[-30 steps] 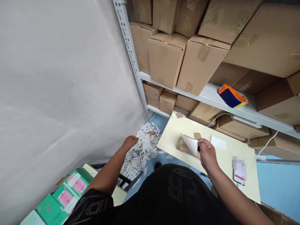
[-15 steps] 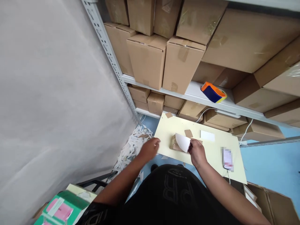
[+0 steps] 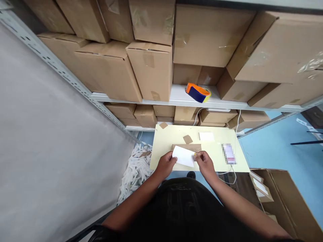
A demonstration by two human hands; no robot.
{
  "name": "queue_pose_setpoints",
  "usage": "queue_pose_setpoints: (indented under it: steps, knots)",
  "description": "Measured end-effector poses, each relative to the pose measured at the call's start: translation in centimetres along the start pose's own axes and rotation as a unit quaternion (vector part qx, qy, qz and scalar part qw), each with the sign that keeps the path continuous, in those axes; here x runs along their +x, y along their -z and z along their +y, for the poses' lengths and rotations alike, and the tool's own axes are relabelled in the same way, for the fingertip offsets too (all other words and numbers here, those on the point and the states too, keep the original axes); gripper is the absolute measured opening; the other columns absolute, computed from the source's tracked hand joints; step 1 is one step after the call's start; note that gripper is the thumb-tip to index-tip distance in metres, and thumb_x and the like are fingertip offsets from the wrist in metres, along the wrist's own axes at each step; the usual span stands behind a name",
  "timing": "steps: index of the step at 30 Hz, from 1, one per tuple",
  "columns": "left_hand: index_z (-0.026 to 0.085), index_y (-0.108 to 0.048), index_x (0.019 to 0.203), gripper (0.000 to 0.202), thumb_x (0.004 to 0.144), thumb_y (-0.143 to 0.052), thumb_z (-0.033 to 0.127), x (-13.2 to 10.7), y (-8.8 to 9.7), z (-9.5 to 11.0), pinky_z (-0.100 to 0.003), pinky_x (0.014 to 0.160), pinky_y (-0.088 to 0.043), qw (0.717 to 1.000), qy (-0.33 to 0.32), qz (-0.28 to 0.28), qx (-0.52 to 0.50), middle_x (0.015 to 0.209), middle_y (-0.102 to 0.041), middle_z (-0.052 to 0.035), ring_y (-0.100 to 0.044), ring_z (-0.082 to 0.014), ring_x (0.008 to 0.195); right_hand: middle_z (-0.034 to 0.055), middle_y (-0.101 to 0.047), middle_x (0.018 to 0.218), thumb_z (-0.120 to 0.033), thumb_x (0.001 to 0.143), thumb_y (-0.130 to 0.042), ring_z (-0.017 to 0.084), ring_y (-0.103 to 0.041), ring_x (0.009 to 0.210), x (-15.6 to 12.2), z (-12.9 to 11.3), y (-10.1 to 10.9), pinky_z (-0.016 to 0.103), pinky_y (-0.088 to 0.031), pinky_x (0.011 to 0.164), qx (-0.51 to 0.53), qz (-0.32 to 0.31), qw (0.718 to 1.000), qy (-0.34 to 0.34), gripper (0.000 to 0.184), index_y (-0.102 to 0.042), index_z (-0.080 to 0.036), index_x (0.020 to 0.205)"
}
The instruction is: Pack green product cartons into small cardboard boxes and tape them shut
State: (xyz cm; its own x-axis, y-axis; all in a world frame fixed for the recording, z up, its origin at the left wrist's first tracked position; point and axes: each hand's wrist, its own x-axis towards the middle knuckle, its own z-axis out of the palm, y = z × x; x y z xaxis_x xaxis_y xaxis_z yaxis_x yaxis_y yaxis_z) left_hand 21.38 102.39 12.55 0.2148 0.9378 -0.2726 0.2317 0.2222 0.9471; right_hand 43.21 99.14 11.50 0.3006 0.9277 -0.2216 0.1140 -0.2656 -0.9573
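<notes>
Between left hand (image 3: 165, 164) and right hand (image 3: 205, 164), a blank white rectangular sheet (image 3: 184, 156), ends pinched in their fingers (image 3: 174, 159)

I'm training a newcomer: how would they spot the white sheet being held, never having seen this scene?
In front of the box-filled shelving, find the pale yellow table. At its near edge, partly hiding a brown package, the white sheet is held between the left hand and the right hand. Unlike the white rectangle lying farther back on the table, it is gripped at both sides.
</notes>
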Motion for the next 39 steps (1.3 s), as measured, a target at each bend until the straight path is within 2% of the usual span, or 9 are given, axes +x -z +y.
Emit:
queue_pose_setpoints:
  steps: [4,7,13,18,22,27,31,35,39]
  knots:
    - [0.014,-0.072,0.100,0.034,0.082,-0.065,0.042,1.2,-1.4,-1.3,-0.035,0.083,-0.056,0.984,0.045,-0.047,-0.168,0.100,-0.075,-0.0098,-0.068,-0.0232,0.094,-0.0030,-0.058,0.062,-0.060,0.080,-0.068,0.017,-0.052,0.062,0.1,2.7,1.9,0.029,-0.042,0.064,0.020,-0.050,0.993,-0.100,0.040,-0.062,-0.021,0.078]
    - [0.013,-0.073,0.107,0.045,0.080,-0.069,0.048,2.3,-2.4,-2.5,-0.037,0.085,-0.056,0.979,0.064,-0.060,-0.186,0.104,-0.075,-0.0122,-0.069,-0.0230,0.092,-0.0035,-0.055,0.058,-0.061,0.082,-0.065,0.017,-0.050,0.060,0.8,3.5,2.0,0.028,-0.040,0.062,0.013,-0.039,0.996,-0.084,0.042,-0.058,-0.022,0.069]
    - [0.014,-0.070,0.086,0.040,0.084,-0.063,0.054,4.5,-3.7,-4.7,-0.030,0.068,-0.054,0.990,0.092,-0.035,-0.097,0.074,-0.070,-0.0056,-0.064,-0.0167,0.067,-0.0049,-0.051,0.062,-0.055,0.089,-0.054,0.017,-0.048,0.063,4.0,4.7,2.5,0.026,-0.034,0.059,-0.156,-0.016,0.987,0.019,0.038,-0.050,-0.024,0.067]
    - [0.017,-0.061,0.074,0.028,0.085,-0.061,0.044,5.5,-4.3,-5.8,-0.026,0.059,-0.051,0.988,0.143,-0.044,-0.029,0.071,-0.070,-0.0043,-0.063,-0.0145,0.059,-0.0012,-0.057,0.070,-0.042,0.095,-0.044,0.017,-0.051,0.067,6.6,6.4,2.4,0.027,-0.031,0.062,-0.313,-0.027,0.948,0.052,0.030,-0.053,-0.023,0.074]
    - [0.019,-0.065,0.076,0.023,0.087,-0.058,0.038,5.6,-4.1,-5.7,-0.026,0.058,-0.046,0.975,0.163,-0.043,0.147,0.068,-0.071,-0.0041,-0.066,-0.0172,0.058,0.0019,-0.061,0.074,-0.034,0.095,-0.045,0.018,-0.052,0.070,7.7,7.1,1.9,0.028,-0.031,0.064,-0.396,-0.034,0.914,0.079,0.027,-0.054,-0.022,0.072]
    - [0.020,-0.069,0.069,0.028,0.088,-0.053,0.033,5.8,-3.8,-4.7,-0.030,0.067,-0.044,0.918,0.091,-0.045,0.385,0.078,-0.074,-0.0100,-0.070,-0.0247,0.077,0.0054,-0.064,0.079,-0.026,0.094,-0.049,0.019,-0.055,0.075,8.2,7.8,1.5,0.030,-0.033,0.070,-0.476,-0.038,0.870,0.121,0.022,-0.059,-0.020,0.074]
    - [0.019,-0.075,0.082,0.032,0.092,-0.048,0.033,6.0,-4.0,-4.4,-0.033,0.072,-0.045,0.880,0.073,-0.049,0.467,0.087,-0.075,-0.0138,-0.070,-0.0289,0.084,0.0092,-0.065,0.088,-0.025,0.095,-0.049,0.023,-0.056,0.084,8.1,8.2,1.0,0.033,-0.036,0.077,-0.510,-0.037,0.849,0.134,0.019,-0.064,-0.018,0.085]
    - [0.018,-0.074,0.097,0.032,0.096,-0.047,0.036,5.8,-3.6,-4.5,-0.037,0.076,-0.047,0.859,0.044,-0.044,0.509,0.090,-0.074,-0.0133,-0.069,-0.0294,0.085,0.0139,-0.062,0.103,-0.030,0.094,-0.055,0.029,-0.054,0.099,7.7,7.8,1.0,0.038,-0.039,0.086,-0.514,0.013,0.849,0.123,0.019,-0.065,-0.016,0.102]
    - [0.019,-0.066,0.129,0.037,0.095,-0.052,0.028,5.4,-3.1,-5.1,-0.042,0.099,-0.045,0.844,-0.123,-0.040,0.520,0.129,-0.068,-0.0149,-0.061,-0.0308,0.120,0.0173,-0.059,0.128,-0.029,0.094,-0.057,0.033,-0.051,0.114,7.4,7.4,1.8,0.043,-0.039,0.096,-0.523,-0.009,0.831,0.190,0.040,-0.060,-0.018,0.133]
